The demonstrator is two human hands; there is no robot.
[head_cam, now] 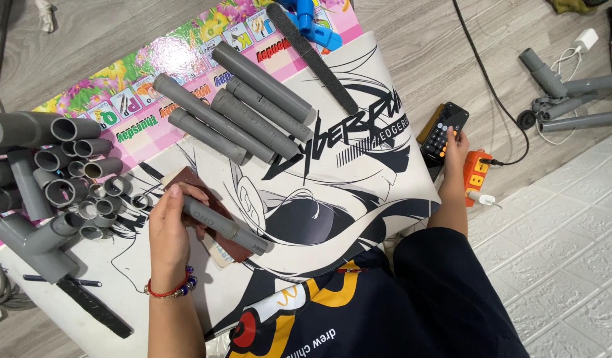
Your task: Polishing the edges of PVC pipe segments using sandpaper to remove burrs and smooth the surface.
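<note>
Kneeling at lower centre, we are gripping a pipe [225,226] left-handed [168,232] over sandpaper [210,222], right hand [455,147] open, fingertips tapping the phone [444,128].

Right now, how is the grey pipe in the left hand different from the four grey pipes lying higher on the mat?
The held pipe is gripped by the left hand and rests over a brown sanding block; the four loose pipes lie untouched, side by side on the black-and-white mat. The held pipe looks shorter than the four loose pipes. All are plain grey, round and laid at a similar slant.
</note>
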